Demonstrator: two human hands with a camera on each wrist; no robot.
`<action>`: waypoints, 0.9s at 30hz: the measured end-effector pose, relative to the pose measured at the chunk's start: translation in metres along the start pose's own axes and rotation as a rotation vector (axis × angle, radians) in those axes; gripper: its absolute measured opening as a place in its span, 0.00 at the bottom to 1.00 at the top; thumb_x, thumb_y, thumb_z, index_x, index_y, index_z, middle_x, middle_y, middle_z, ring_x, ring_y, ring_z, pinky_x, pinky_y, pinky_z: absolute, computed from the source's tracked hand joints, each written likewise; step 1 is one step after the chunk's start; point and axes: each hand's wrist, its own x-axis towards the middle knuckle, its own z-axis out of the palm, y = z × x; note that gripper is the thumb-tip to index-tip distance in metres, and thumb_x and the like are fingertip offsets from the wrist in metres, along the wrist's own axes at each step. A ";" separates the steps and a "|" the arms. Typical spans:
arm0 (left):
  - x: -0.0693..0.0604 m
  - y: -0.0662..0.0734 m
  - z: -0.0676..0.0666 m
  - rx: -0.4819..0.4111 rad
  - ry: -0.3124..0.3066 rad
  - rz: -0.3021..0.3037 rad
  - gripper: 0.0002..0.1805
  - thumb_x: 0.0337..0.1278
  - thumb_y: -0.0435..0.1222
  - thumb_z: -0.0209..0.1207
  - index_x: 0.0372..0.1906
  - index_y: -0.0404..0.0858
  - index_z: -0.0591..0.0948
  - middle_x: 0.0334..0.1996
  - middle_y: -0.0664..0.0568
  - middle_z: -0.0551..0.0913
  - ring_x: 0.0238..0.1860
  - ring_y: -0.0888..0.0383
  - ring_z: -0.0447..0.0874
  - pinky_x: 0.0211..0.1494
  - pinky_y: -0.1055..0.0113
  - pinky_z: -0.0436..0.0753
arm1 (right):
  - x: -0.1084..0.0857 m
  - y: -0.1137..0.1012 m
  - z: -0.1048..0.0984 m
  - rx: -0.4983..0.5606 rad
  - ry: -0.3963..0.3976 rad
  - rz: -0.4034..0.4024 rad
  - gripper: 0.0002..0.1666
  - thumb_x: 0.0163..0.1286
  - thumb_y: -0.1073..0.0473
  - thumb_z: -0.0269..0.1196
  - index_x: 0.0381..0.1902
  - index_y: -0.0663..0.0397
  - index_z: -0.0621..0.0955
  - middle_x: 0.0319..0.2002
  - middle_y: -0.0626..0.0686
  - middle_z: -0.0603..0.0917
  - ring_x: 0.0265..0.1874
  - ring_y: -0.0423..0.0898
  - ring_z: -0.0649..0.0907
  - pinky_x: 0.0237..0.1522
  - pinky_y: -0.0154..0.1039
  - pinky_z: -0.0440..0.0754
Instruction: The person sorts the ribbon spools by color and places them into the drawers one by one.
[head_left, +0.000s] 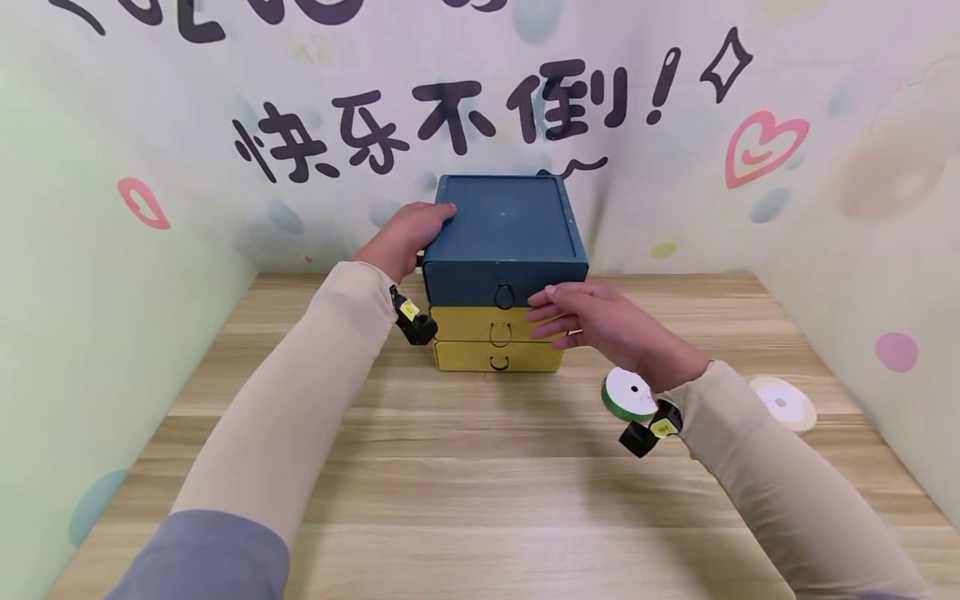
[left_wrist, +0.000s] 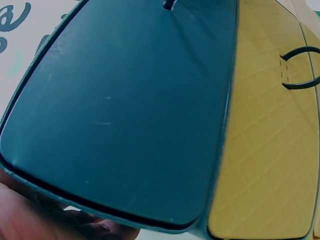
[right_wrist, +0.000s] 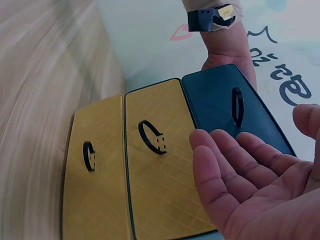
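Note:
A small three-drawer cabinet point(head_left: 495, 221) has a blue top and a blue top drawer point(left_wrist: 125, 110). Below that are two yellow drawers point(right_wrist: 160, 165), and each drawer front carries a dark loop handle point(head_left: 505, 296). My left hand point(head_left: 412, 233) grips the cabinet's left side, thumb over the top edge; its fingers point(left_wrist: 107, 229) are partly hidden beside the wall. In front of the cabinet's right part hovers my right hand point(head_left: 600, 321), palm turned inward and fingers loosely extended. It holds nothing and stays beside the blue drawer's handle point(right_wrist: 237, 107). All three drawers look closed.
On the wooden table point(head_left: 465, 483), a white roll with a green edge point(head_left: 628, 393) lies beneath the right wrist. A pale roll point(head_left: 783, 402) lies farther right, partly behind the sleeve. Printed cloth walls point(head_left: 645, 208) stand behind and at both sides.

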 end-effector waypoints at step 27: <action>0.002 -0.010 0.003 0.083 0.128 0.082 0.32 0.73 0.51 0.51 0.75 0.41 0.64 0.69 0.46 0.68 0.64 0.49 0.72 0.67 0.56 0.71 | 0.037 0.023 0.037 0.370 -0.129 0.013 0.31 0.79 0.51 0.51 0.66 0.72 0.68 0.52 0.57 0.85 0.50 0.50 0.85 0.55 0.48 0.80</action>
